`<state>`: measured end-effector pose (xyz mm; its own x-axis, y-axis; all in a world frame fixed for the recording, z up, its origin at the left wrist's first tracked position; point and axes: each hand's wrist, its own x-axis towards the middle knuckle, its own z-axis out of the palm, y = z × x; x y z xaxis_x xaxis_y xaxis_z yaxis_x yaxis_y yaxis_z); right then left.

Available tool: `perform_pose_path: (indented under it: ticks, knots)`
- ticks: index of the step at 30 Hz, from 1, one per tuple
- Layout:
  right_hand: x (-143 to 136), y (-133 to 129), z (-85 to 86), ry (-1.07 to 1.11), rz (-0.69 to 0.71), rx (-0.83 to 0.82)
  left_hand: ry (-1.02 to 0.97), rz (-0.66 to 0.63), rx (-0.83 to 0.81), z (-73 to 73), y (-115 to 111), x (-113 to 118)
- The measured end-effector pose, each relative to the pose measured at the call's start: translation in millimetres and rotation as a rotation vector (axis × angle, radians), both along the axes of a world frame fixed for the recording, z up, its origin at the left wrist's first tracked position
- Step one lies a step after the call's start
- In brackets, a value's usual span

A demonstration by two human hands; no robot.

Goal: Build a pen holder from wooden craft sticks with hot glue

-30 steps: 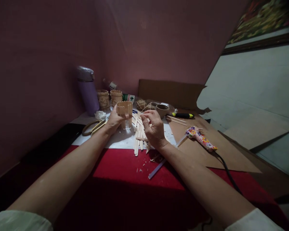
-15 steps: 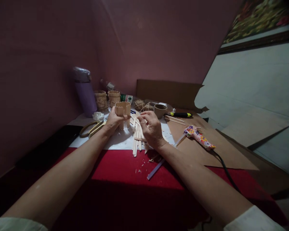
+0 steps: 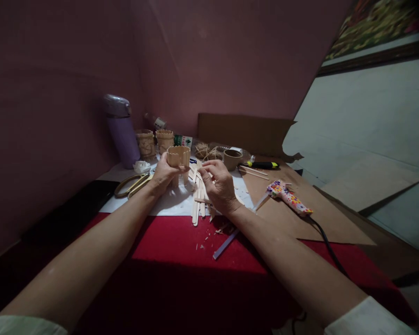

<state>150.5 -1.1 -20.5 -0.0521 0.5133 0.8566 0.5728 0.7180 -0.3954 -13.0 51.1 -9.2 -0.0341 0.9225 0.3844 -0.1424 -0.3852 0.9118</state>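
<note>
Fingers of the left hand (image 3: 162, 176) are wrapping around a pale, round wooden-stick cup (image 3: 178, 157) with a scalloped rim, gripping it upright over a white sheet (image 3: 157, 204) that is covering part of the red-clothed worktop (image 3: 176, 237). Just right of it, the right hand (image 3: 219, 185) is hovering with thumb and forefinger drawn nearly together; whether anything thin is sitting between them, I cannot tell. Beside this hand, flat, pale, round-ended wooden sticks (image 3: 195, 211) are lying in a loose, overlapping heap. Gold-handled scissors (image 3: 121, 190) are resting near the left wrist, and a tall purple bottle (image 3: 123, 139) with a grey lid is standing behind them. Farther right, a round brown pot (image 3: 232, 161) is sitting near a black-and-yellow tool handle (image 3: 263, 165). A flower-patterned glue gun (image 3: 289, 197) is lying on flat brown cardboard (image 3: 321, 228), its black cord (image 3: 330, 251) trailing across the red cloth.
</note>
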Motion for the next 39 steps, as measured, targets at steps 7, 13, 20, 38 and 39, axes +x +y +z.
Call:
perform_pose_path:
  ticks: [7,13,20,38,39]
  knots:
    - [-0.2,0.5,-0.1,-0.005,0.0,0.005,0.006,-0.002,0.004,0.5,-0.1,-0.7]
    - [-0.5,1.0,-0.6,0.0,0.004,-0.017,0.018,0.013,0.011,-3.2,5.1,-3.4]
    - [-0.5,1.1,-1.1,0.003,0.011,-0.025,-0.041,0.025,0.042,-1.2,4.0,-3.5]
    - [-0.3,-0.9,0.5,0.006,0.038,-0.031,-0.359,-0.223,-0.374,15.6,-8.6,-5.8]
    - [-0.3,-1.5,0.8,0.005,0.05,-0.024,-0.357,-0.256,-0.377,16.1,-9.6,-6.1]
